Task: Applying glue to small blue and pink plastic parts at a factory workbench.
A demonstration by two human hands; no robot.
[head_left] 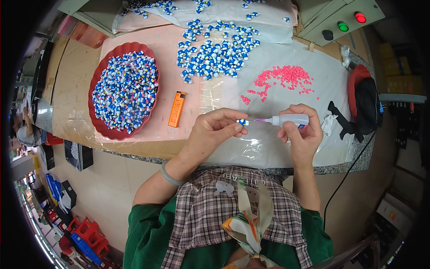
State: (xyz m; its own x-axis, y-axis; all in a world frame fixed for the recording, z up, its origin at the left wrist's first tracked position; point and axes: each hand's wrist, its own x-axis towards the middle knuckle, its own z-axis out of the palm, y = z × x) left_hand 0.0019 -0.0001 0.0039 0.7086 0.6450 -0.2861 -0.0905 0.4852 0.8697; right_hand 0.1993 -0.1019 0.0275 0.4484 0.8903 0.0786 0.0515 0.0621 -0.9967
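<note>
Between the thumb and fingers of my left hand (215, 127) is a small blue-and-white figure piece (242, 122). My right hand (304, 134) grips a translucent glue bottle (291, 119), its purple needle tip (263, 120) pointing left at the piece. Whether the tip touches it is too small to tell. Beyond my hands lie a scatter of tiny pink pieces (289, 77) on the right and a loose spread of blue-and-white pieces (215, 56) in the middle. A red scalloped tray (156, 89) on the left is heaped with similar pieces, some showing pink bits.
An orange box-cutter-shaped item (177, 110) lies left of my hands. White tissue (329, 124) and a black strap (342, 121) rest at the right, near a red bowl with black cloth (368, 105). A metal box with lit buttons (342, 22) stands at the back right.
</note>
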